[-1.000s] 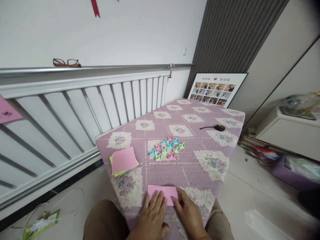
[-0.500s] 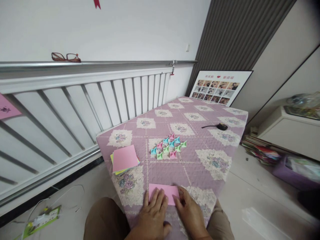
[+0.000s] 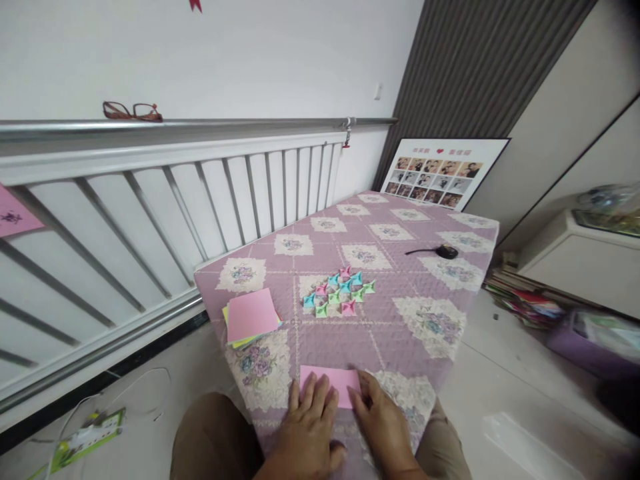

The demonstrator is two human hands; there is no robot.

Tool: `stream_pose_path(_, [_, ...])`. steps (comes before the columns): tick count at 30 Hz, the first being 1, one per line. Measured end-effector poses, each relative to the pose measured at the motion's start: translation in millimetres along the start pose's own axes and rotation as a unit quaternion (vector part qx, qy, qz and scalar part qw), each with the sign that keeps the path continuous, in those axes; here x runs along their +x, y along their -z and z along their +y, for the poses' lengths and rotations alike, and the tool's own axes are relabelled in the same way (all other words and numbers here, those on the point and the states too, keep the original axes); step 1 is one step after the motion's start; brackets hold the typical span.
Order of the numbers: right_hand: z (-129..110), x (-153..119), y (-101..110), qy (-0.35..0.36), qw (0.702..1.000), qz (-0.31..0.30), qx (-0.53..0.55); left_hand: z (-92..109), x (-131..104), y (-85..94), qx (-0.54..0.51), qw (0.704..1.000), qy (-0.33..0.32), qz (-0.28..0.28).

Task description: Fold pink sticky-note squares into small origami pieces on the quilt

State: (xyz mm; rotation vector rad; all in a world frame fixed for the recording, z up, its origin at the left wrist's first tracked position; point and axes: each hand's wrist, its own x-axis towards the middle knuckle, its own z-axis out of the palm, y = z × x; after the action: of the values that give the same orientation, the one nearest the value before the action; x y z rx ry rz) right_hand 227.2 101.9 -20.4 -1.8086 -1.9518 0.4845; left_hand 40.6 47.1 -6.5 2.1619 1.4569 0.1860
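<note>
A pink sheet of paper (image 3: 344, 383), a rectangle wider than it is deep, lies flat near the close end of the table. My left hand (image 3: 309, 427) rests palm down across its left and lower part, fingers stretched out. At the paper's right edge, my right hand (image 3: 383, 421) has thumb and index finger closed on the border, with the other fingers curled under. Beyond the paper stands a cluster of small folded paper pieces (image 3: 345, 287) in pink, blue and green. To the left sits a stack of coloured paper sheets (image 3: 251, 315), pink on top.
A purple flowered cloth (image 3: 340, 340) covers the table. Toward the far right lies a black round object with a strap (image 3: 447, 251). A white radiator (image 3: 240, 193) runs along the left side, and a photo board (image 3: 443, 175) leans at the far end. A power strip (image 3: 90, 440) lies on the floor.
The view has shifted very slightly. Both hands stay on the pink paper in nearly the same pose.
</note>
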Motion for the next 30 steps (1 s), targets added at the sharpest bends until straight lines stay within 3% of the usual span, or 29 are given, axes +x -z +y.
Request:
stream_pose_path(16, [2.3,-3.7,-4.8,0.005,1.0,0.029,-0.004,-4.5,2.7,-13.0,0.015,1.0,0.002,0.023])
stream_pose_path(30, [-2.4,-2.6,-3.8,-0.016,0.999,0.025,-0.025,-0.6,1.9,-7.5,0.02,1.0,0.016,0.005])
